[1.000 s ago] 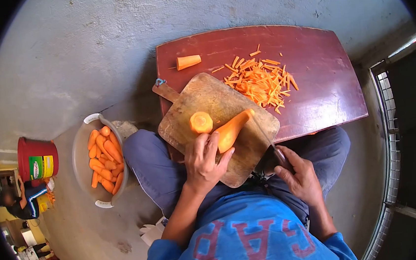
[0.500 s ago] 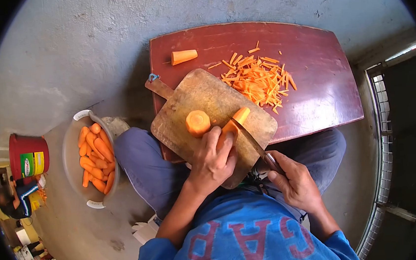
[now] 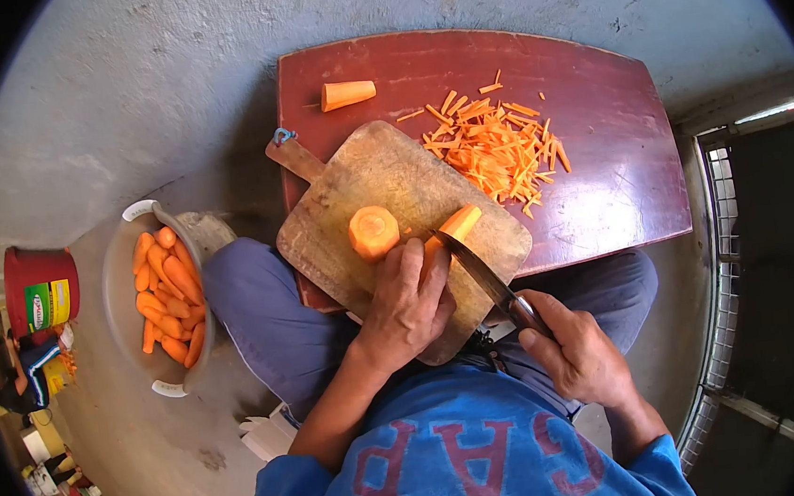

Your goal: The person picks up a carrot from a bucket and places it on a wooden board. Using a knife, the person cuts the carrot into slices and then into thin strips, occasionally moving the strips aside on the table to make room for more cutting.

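Note:
My left hand (image 3: 404, 302) is closed on a carrot piece (image 3: 432, 258), pressing it to the wooden cutting board (image 3: 381, 174). In my right hand (image 3: 576, 346) is a knife (image 3: 482, 274), its tip end at the carrot beside my left fingertips. A cut length of carrot (image 3: 460, 224) lies just past the blade on the board. Touching or very near my left knuckles stands a thick carrot chunk (image 3: 374, 232), cut face up. Beyond the board's far right edge is a pile of carrot sticks (image 3: 497, 154).
Under the board is a red table (image 3: 604, 135), with another carrot chunk (image 3: 348, 94) at its far left. A tub (image 3: 122, 314) of peeled carrots stands on the floor at left, near a red bucket (image 3: 40, 289). Another person (image 3: 21, 375) is at the far left.
The knife's tip has shifted slightly left, closer to my left fingertips. The whole view has moved a little; both hands keep their hold.

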Demonstrator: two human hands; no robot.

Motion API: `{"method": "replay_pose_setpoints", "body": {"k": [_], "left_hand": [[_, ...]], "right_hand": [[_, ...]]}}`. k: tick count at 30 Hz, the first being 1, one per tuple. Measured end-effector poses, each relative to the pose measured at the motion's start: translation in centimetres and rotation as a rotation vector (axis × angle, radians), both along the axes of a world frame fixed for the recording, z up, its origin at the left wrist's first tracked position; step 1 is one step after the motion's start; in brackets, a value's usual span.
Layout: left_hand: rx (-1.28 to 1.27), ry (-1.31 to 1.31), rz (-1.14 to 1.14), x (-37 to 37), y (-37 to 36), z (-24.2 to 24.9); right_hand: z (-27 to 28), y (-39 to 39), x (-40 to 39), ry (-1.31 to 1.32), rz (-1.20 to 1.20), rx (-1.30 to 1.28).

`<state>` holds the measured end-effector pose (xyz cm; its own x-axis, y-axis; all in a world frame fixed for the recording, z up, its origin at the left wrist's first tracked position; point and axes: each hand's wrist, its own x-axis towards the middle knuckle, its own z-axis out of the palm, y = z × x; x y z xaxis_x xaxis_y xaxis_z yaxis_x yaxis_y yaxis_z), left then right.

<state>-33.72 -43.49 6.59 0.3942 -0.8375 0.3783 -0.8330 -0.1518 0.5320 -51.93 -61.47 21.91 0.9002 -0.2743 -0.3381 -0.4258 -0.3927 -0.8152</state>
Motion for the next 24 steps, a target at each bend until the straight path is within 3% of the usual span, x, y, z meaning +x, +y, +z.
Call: {"method": "replay_pose_setpoints", "body": {"k": [10,14,17,24], "left_hand": [[-0.034,0.017,0.025,0.3,-0.1,-0.5],[-0.039,-0.004,0.023,0.4,-0.2,-0.9],[-0.064,0.028,0.034,0.4,-0.6,-0.8],[-0.079,-0.025,0.061,0.4,-0.9,-1.1]], "right_hand": [[-2.7,-0.2,2.0,-0.021,0.042,0.037],[-3.6,-0.3,1.8,-0.175,0.072,-0.089],[-3.4,-1.0,2.3,-0.059,0.115,-0.101],[-3.9,-2.0,4.0,-0.089,0.185,-0.105]]}}
